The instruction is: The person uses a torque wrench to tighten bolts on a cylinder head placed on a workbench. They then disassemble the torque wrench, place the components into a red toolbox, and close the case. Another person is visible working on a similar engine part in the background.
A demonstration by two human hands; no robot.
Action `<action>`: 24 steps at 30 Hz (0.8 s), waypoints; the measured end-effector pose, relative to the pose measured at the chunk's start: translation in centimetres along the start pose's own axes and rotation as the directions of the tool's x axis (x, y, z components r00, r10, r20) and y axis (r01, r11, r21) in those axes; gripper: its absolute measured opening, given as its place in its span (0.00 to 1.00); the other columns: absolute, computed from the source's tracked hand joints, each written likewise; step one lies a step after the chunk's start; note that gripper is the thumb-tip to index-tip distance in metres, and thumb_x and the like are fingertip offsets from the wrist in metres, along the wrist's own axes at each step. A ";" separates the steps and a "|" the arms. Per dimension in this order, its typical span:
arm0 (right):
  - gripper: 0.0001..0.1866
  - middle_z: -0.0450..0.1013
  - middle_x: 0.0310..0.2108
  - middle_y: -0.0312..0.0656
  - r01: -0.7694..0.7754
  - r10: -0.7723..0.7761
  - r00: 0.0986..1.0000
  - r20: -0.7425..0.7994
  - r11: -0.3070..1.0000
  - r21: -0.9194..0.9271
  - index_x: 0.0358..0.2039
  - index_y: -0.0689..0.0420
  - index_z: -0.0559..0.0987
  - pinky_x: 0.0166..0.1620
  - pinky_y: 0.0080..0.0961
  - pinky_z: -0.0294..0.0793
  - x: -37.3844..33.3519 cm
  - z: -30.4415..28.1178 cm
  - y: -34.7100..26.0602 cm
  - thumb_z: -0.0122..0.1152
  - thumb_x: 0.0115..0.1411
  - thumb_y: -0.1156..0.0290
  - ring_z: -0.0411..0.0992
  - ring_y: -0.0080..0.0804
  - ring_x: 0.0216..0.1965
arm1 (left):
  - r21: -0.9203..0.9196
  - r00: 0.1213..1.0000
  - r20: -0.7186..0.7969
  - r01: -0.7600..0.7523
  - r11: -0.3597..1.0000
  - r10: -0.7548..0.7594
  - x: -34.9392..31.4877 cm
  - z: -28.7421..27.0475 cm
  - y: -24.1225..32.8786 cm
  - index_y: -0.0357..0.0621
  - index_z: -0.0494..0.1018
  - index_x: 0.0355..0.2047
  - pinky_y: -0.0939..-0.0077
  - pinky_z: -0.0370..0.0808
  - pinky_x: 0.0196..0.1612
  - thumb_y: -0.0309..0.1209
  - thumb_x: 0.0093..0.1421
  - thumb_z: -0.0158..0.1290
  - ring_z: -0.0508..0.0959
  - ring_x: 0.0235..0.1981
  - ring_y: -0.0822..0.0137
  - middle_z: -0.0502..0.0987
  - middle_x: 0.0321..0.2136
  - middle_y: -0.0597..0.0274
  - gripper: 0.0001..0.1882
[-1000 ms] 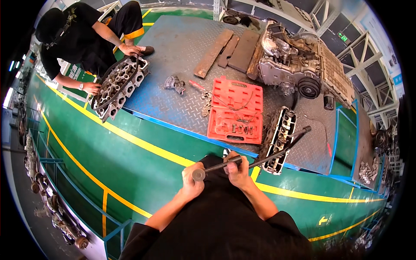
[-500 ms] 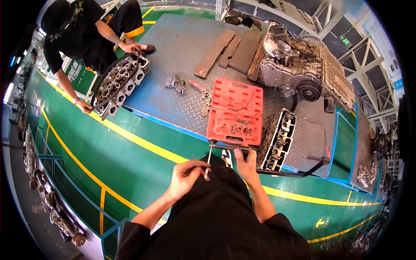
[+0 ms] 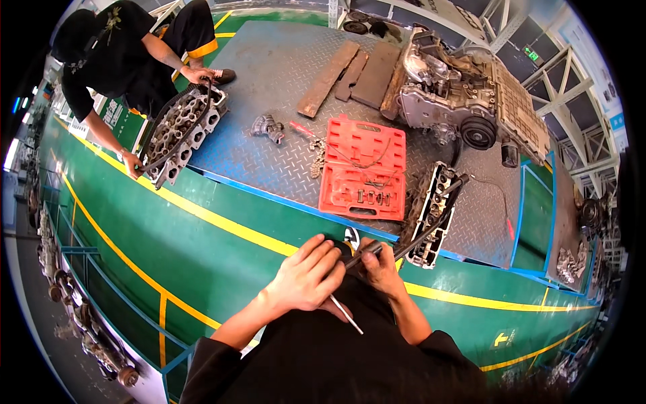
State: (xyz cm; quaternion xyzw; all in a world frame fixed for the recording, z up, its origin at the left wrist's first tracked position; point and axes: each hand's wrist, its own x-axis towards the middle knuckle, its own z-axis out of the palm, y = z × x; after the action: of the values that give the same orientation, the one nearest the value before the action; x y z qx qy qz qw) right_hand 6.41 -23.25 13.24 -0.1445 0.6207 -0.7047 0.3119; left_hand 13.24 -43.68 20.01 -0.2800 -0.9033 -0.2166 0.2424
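Note:
A dark C-shaped valve spring compressor (image 3: 424,236) is held between both hands above my lap, its long bent frame reaching up to the right. My right hand (image 3: 385,271) is closed round its thick dark shaft. My left hand (image 3: 308,275) is wrapped about the near end, where a thin pale rod (image 3: 348,316) sticks out below the fingers. Part of this end is hidden by the hand. Beyond the frame stands a narrow cylinder head (image 3: 422,254) on the plate bench, and the compressor's far end overlaps it in view. An open red tool case (image 3: 338,145) lies left of it.
The blue-edged steel bench (image 3: 262,87) carries wooden boards (image 3: 328,77), a large engine (image 3: 437,101), a small metal part (image 3: 269,128) and a red-handled tool (image 3: 509,225). At the left, a co-worker (image 3: 114,60) holds another cylinder head (image 3: 182,131) and a dark looped strip.
The compressor has swung so its bent end points up and right, over the cylinder head. My left hand has closed round the near end, and the pale rod has turned, now slanting down and right.

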 end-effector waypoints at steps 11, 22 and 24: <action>0.18 0.60 0.17 0.36 0.314 -0.328 0.939 -0.102 0.940 -0.132 0.23 0.64 0.69 0.22 0.26 0.57 1.2 1.4 0.6 0.61 0.62 0.64 0.57 0.23 0.18 | -0.498 0.813 -0.320 0.292 0.817 -0.486 -0.8 4.6 -0.7 0.34 0.72 0.22 0.69 0.59 0.16 0.55 0.66 0.40 0.65 0.11 0.62 0.62 0.11 0.59 0.33; 0.16 0.64 0.12 0.39 0.527 -0.488 0.839 0.241 0.621 -0.580 0.26 0.57 0.72 0.20 0.31 0.63 2.6 -0.6 0.6 0.74 0.51 0.67 0.65 0.39 0.13 | -0.386 0.180 0.922 0.511 -0.768 -0.344 -2.0 3.2 -1.5 0.37 0.67 0.19 0.74 0.53 0.13 0.74 0.60 0.23 0.49 0.05 0.73 0.49 0.06 0.72 0.48; 0.17 0.65 0.14 0.39 0.575 -0.455 0.816 0.355 0.590 -0.567 0.26 0.56 0.73 0.22 0.33 0.63 2.6 -0.4 0.0 0.76 0.48 0.67 0.65 0.41 0.15 | -0.178 0.114 0.984 0.535 -0.826 -0.138 -2.9 2.6 -2.5 0.38 0.67 0.20 0.74 0.55 0.13 0.74 0.60 0.23 0.49 0.05 0.73 0.49 0.06 0.72 0.48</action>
State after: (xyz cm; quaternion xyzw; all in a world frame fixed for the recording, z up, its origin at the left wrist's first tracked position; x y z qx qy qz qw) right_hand 4.20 -24.56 12.69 -0.4778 0.7268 -0.4875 0.0756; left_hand 13.01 -45.42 15.69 0.3144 -0.2985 -0.8063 -0.4023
